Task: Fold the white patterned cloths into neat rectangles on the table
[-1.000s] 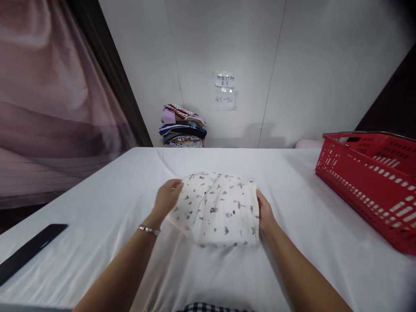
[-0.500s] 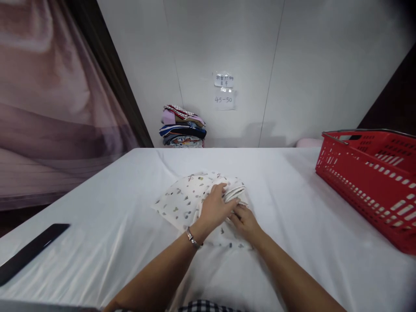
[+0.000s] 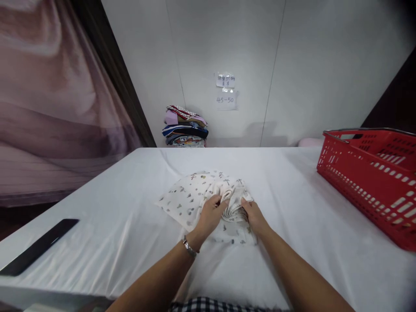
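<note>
Both hands have gathered at table centre since half a second ago, left hand [image 3: 209,212] and right hand [image 3: 252,214] each pinched shut on bunched cloth [image 3: 195,197], whose flat part trails toward 10 o'clock; best pinch matching edges and pull taut.

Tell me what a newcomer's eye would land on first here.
First, the left hand and right hand gripping a bunched white printed cloth at the middle of the white table. Next, the bright red basket at the right edge, then the stack of folded clothes against the far wall.
</note>
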Tool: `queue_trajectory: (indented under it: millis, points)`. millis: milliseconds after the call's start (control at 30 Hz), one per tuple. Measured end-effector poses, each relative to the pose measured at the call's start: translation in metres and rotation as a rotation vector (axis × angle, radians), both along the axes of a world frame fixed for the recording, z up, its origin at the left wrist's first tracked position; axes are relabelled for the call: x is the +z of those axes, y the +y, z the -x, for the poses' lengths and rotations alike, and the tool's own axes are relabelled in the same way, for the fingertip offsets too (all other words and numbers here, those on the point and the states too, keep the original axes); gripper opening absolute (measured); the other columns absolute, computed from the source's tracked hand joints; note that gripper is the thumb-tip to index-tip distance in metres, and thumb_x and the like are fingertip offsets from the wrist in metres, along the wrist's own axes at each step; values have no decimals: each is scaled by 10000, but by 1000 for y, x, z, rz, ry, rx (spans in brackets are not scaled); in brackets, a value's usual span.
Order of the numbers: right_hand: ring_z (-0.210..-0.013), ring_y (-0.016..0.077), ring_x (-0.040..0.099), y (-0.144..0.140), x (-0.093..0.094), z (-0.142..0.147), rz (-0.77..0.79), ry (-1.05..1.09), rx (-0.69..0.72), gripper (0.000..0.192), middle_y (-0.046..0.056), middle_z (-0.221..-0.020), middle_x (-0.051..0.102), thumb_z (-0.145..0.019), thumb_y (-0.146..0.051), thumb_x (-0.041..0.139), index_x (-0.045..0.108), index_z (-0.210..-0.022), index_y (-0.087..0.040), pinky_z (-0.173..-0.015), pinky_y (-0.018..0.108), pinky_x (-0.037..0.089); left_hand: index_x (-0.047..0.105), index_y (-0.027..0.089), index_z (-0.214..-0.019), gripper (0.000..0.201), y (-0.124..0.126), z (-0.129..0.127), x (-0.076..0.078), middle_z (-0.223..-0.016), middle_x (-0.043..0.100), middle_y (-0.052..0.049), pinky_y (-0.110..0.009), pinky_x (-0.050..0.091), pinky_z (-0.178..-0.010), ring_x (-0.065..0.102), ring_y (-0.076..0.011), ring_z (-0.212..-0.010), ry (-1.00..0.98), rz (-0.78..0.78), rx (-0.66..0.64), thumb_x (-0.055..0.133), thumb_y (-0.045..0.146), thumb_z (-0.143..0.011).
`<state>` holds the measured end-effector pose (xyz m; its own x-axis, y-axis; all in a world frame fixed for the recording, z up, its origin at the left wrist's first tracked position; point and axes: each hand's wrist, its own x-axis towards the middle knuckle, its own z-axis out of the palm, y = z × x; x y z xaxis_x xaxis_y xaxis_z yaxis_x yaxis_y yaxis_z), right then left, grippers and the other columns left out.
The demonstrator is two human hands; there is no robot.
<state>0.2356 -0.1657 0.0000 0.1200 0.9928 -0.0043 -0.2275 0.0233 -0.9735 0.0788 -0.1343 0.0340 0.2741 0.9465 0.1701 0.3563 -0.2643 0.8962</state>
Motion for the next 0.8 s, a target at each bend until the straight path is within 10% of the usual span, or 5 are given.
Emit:
queue_trajectory:
  millis: [267, 500, 800]
  points:
    - [-932, 295, 620, -3, 18, 12, -198, -289, -30, 283, 52, -912, 721, -669, -363, 730, 733, -890, -186, -886, 419, 461, 398, 169, -541, 389, -11, 6, 3, -655, 413, 31, -223, 368, -607, 431, -106, -643, -34, 44, -94, 499, 412, -828]
    - [-1065, 249, 589, -2, 17, 5, -135, 20, -218, 276, 65, -1018, 702, -727, -337, 697, 704, -952, -177, -983, 383, 422, 593, 175, -729, 274, -8, 17, 2, -723, 627, -30, -316, 490, -731, 593, -186, -742, -501, 434, -34, 536, 434, -799]
    - [-1006, 306, 636, -42, 20, -62, 61, 447, -411, 193, 42, -982, 715, -714, -364, 636, 696, -861, -254, -896, 484, 518, 655, 136, -968, 308, -2, 119, 49, -826, 718, -96, -473, 536, -835, 649, -300, -950, -1057, 592, 231, 464, 237, -750]
